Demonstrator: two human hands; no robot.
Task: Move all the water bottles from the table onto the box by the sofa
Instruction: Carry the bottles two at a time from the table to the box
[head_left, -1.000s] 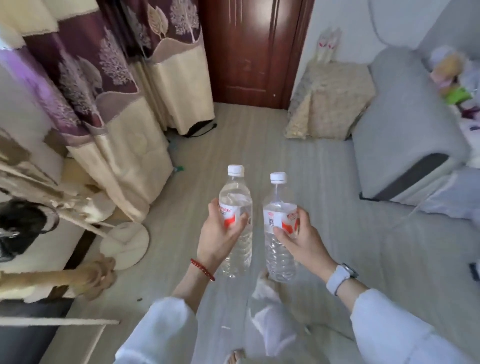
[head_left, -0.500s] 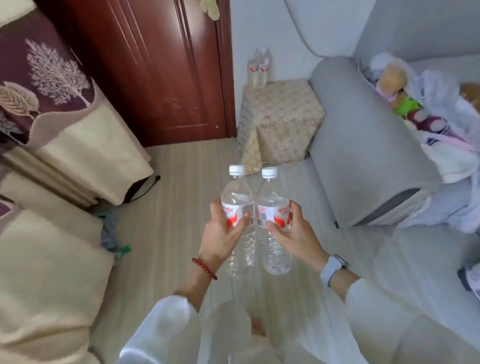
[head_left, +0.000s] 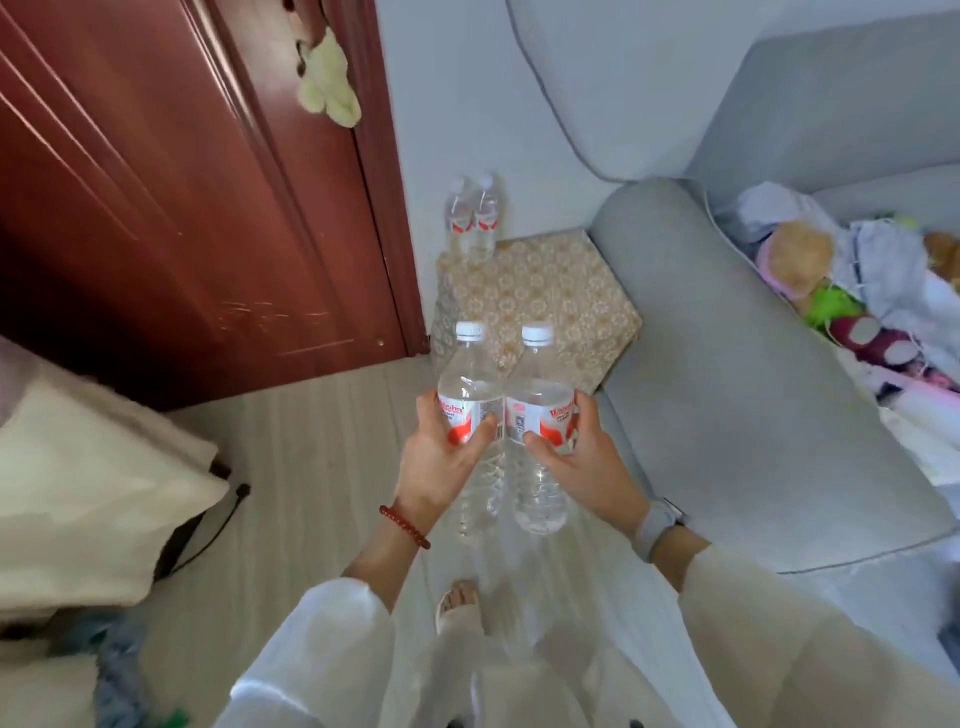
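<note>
Head view looks down at the patterned box (head_left: 550, 296), which sits between the red door (head_left: 171, 197) and the grey sofa (head_left: 727, 364). Left hand (head_left: 441, 462) has its fingers (head_left: 478, 431) wrapped around the left bottle (head_left: 470, 395); right hand (head_left: 582, 462) grips the right bottle (head_left: 537, 415) the same way. Both bottles stand upright, touching side by side, held in the air on the near side of the box. Two more bottles (head_left: 472, 218) stand at the box's far corner, against the wall.

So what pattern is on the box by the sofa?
Beige-gold floral print on the box, clearest in the head view.
</note>
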